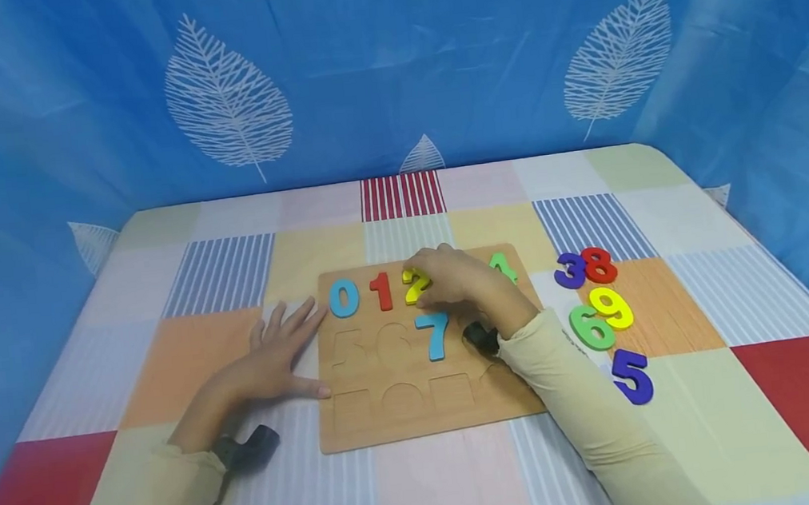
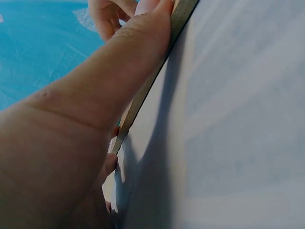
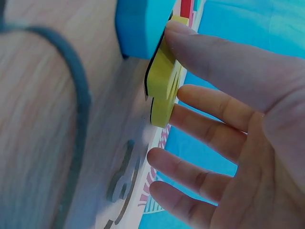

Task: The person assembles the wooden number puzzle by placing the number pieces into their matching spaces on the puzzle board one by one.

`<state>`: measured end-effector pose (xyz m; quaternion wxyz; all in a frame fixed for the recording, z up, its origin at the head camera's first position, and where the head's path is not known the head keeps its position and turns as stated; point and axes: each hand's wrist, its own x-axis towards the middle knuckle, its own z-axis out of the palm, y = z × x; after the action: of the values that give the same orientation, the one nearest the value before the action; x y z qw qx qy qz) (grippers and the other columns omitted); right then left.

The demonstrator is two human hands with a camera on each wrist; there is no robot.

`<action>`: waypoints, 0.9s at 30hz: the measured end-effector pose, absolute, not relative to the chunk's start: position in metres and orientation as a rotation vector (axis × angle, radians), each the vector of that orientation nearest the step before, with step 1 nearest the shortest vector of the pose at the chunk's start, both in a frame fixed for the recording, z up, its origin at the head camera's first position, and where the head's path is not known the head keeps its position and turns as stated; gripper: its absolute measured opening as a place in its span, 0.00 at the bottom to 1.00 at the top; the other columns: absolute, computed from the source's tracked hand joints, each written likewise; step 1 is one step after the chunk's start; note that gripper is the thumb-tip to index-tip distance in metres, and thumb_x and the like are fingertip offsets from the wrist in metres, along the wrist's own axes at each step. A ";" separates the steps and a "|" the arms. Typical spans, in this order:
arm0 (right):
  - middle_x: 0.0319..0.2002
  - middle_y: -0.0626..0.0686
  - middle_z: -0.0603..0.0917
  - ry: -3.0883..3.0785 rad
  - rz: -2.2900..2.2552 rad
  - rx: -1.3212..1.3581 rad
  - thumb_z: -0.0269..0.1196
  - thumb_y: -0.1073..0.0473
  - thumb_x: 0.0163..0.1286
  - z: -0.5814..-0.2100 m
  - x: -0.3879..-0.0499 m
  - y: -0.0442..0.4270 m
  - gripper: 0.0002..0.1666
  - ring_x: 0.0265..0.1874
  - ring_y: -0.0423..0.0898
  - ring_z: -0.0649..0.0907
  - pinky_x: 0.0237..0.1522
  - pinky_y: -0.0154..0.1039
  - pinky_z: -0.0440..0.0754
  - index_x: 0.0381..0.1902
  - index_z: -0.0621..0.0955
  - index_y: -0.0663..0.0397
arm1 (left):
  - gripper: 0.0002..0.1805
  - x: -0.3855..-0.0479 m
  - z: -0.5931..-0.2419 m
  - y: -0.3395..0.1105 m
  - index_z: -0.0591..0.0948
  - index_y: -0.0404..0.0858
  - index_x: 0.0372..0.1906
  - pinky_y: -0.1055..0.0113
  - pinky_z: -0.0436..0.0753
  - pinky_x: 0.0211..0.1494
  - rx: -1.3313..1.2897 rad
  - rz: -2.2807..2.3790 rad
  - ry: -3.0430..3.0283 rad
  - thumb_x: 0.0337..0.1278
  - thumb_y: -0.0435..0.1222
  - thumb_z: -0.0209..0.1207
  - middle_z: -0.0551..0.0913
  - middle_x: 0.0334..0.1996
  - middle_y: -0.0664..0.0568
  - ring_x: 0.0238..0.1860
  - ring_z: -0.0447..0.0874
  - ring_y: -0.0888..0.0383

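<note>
Four numerals (image 1: 435, 336) are counted on one board (image 1: 422, 371), five loose numerals (image 1: 581, 325) at 3 o'clock. At its 12 o'clock, one yellow 2 (image 3: 164, 78), top and long axis toward 12, is pinched by the right hand (image 1: 453, 276); its 9 o'clock edge is touched by the spread left hand (image 1: 285, 359).

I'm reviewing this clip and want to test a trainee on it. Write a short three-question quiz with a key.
1. Which number is the right hand holding?
2. How many numbers lie off the wooden board, to its right?
3. True or false: the purple 5 lies on the wooden board.

Key:
1. The yellow 2.
2. Five: the purple 3, red 8, yellow 9, green 6 and purple 5.
3. False; it lies on the patchwork cloth.
</note>
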<state>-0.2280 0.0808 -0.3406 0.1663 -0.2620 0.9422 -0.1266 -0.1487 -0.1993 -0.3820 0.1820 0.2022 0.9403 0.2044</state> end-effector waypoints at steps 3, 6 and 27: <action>0.52 0.50 0.77 2.685 -0.354 -0.742 0.66 0.55 0.56 -0.340 -0.229 0.080 0.30 0.45 0.49 0.71 0.45 0.40 0.74 0.58 0.73 0.51 | 0.62 -0.149 -0.381 -0.200 0.46 0.46 0.72 0.33 0.26 0.63 0.557 0.574 2.652 0.31 0.64 0.64 0.39 0.73 0.43 0.69 0.21 0.34; 0.53 0.50 0.77 2.693 -0.340 -0.730 0.66 0.54 0.56 -0.340 -0.229 0.080 0.31 0.46 0.49 0.71 0.46 0.41 0.74 0.58 0.73 0.50 | 0.62 -0.149 -0.382 -0.201 0.46 0.46 0.72 0.34 0.25 0.63 0.555 0.569 2.655 0.31 0.64 0.64 0.38 0.73 0.43 0.69 0.21 0.34; 0.56 0.50 0.76 2.703 -0.305 -0.694 0.67 0.54 0.56 -0.338 -0.224 0.089 0.35 0.48 0.48 0.71 0.48 0.39 0.74 0.61 0.70 0.49 | 0.62 -0.150 -0.379 -0.199 0.47 0.45 0.72 0.31 0.27 0.61 0.597 0.592 2.666 0.30 0.65 0.63 0.41 0.72 0.39 0.68 0.24 0.30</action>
<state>-0.2237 0.0895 -0.3379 0.1663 -0.2436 0.9495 -0.1073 -0.1504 -0.1990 -0.3791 0.1721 0.2103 0.9395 0.2087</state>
